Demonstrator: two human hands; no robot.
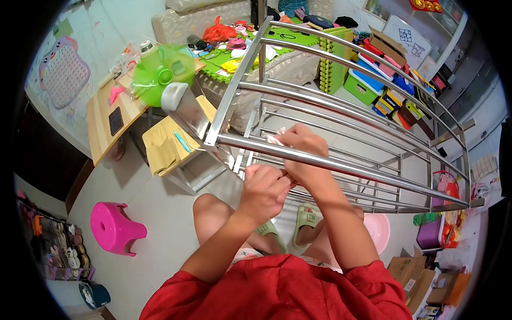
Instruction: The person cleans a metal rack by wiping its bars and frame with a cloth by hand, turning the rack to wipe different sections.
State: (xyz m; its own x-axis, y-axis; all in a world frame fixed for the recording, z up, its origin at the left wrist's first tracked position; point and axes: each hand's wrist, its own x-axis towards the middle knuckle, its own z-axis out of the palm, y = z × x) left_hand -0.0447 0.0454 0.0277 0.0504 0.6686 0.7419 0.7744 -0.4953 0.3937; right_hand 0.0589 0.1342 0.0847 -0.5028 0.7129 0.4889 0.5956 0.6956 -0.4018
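Observation:
A shiny stainless-steel rack with several long parallel bars stands tilted in front of me, reaching from the centre to the right. My right hand is closed on a crumpled white cloth, just behind the thick front rail. The right forearm crosses over that rail. Lower and to the left, my left hand is curled into a fist against the rack's lower bars and seems to grip one; its fingertips are partly hidden. The two hands are close together.
A wooden stool with brown paper and a blue pen stands left of the rack, beside a wooden table. A pink stool is at lower left. Boxes and a pink basin lie right. Behind is a cluttered bed.

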